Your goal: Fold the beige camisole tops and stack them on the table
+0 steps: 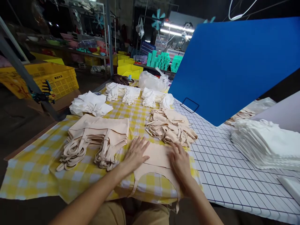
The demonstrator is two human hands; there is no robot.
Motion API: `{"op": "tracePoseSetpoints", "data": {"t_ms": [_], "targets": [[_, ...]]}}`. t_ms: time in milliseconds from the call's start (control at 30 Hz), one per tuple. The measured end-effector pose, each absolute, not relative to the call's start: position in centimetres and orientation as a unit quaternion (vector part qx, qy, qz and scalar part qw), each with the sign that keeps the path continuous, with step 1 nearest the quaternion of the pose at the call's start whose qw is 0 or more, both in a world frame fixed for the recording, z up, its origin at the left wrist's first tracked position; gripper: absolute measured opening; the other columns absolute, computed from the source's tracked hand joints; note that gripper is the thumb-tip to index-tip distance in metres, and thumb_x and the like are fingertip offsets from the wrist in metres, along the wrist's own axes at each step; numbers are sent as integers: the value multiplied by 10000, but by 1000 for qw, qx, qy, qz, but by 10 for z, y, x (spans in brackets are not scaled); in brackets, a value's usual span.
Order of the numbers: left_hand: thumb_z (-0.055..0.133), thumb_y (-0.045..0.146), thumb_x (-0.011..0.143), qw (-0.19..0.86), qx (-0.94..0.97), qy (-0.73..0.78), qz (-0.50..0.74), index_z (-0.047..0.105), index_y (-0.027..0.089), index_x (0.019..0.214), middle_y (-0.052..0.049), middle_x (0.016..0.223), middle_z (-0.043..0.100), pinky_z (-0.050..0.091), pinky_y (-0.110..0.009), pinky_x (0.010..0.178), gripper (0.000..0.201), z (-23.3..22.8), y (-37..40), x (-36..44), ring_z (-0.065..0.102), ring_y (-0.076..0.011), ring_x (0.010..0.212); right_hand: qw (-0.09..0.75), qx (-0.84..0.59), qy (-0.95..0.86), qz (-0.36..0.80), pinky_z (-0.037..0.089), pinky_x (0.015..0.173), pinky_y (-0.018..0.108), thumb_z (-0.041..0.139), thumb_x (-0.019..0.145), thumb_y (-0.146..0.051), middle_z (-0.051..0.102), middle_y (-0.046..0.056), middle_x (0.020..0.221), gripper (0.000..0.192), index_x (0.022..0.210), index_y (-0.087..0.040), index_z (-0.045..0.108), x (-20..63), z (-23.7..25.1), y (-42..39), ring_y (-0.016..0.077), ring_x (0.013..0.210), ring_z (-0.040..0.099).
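Observation:
A beige strappy top (157, 155) lies flat on the yellow checked tablecloth (93, 184), its straps toward me and hanging over the front edge. My left hand (137, 152) rests on its left side, fingers stretched out. On the right side lies my right hand (179, 159), slightly blurred, with its fingers spread and pressing on the cloth. To the left is a neat stack of folded beige tops (100, 128) with looped straps. Just beyond my hands sits a loose heap of beige tops (170, 125).
Stacks of white garments (131, 93) and a white pile (90, 103) lie farther back. A big blue board (234, 68) rises at the right above a white grid cloth (217, 168). More white stacks (264, 140) stand far right; a yellow crate (58, 81) stands left.

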State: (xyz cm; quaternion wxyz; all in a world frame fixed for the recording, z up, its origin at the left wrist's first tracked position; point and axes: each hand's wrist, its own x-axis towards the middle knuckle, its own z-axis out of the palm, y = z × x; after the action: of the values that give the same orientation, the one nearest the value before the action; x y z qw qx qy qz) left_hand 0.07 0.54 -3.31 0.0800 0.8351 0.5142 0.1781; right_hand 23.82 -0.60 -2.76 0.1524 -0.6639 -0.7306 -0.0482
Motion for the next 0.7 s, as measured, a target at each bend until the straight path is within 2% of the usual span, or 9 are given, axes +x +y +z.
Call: {"op": "tracePoseSetpoints", "data": {"t_ms": [100, 200, 300, 367, 433, 500, 700], "targets": [[453, 373, 869, 101, 849, 503, 130, 363, 257, 1355, -69, 1464, 266, 176, -480, 1099, 507, -38, -3, -4, 183, -256, 1360, 72, -646, -760, 21, 246, 1023, 489, 287, 916, -368, 355, 53, 1432, 464, 1359, -256, 370, 245, -37, -15, 248, 1322, 269], [436, 381, 875, 96, 842, 519, 111, 327, 226, 1376, -96, 1477, 204, 164, -486, 1096, 536, -40, -6, -15, 144, -256, 1367, 43, -683, -728, 36, 201, 1048, 507, 258, 917, -376, 293, 37, 1464, 496, 1394, -249, 308, 269, -44, -25, 233, 1355, 205], [452, 376, 865, 90, 832, 540, 90, 339, 161, 1371, -149, 1465, 205, 150, -508, 1090, 562, -36, -8, -18, 153, -281, 1362, 65, -712, -699, 32, 230, 1041, 504, 260, 911, -369, 331, 54, 1445, 498, 1377, -221, 350, 293, -45, -37, 237, 1348, 228], [469, 392, 854, 78, 824, 553, 93, 361, 126, 1359, -176, 1456, 215, 144, -513, 1090, 581, -31, -8, -8, 148, -303, 1359, 111, -737, -666, 19, 288, 1019, 479, 238, 911, -361, 381, 99, 1412, 509, 1349, -158, 400, 297, -44, -43, 247, 1322, 288], [461, 412, 856, 70, 829, 543, 110, 356, 145, 1364, -161, 1461, 215, 138, -504, 1095, 583, -25, -8, 12, 134, -299, 1363, 163, -751, -640, -12, 322, 1007, 439, 208, 915, -344, 421, 144, 1378, 528, 1320, -91, 433, 290, -41, -45, 248, 1297, 334], [430, 426, 872, 77, 850, 507, 123, 330, 194, 1379, -124, 1471, 210, 133, -491, 1101, 567, -21, -9, 38, 134, -273, 1367, 183, -741, -645, -41, 305, 1022, 419, 190, 921, -329, 418, 151, 1378, 533, 1318, -69, 433, 275, -40, -43, 241, 1300, 327], [365, 480, 882, 102, 880, 450, 117, 322, 258, 1377, -65, 1477, 226, 106, -588, 1069, 544, -36, -14, 82, 155, -280, 1365, 70, -699, -712, -2, 239, 1037, 464, 254, 926, -372, 325, 42, 1447, 488, 1383, -229, 346, 253, -45, -29, 235, 1341, 246]]}}
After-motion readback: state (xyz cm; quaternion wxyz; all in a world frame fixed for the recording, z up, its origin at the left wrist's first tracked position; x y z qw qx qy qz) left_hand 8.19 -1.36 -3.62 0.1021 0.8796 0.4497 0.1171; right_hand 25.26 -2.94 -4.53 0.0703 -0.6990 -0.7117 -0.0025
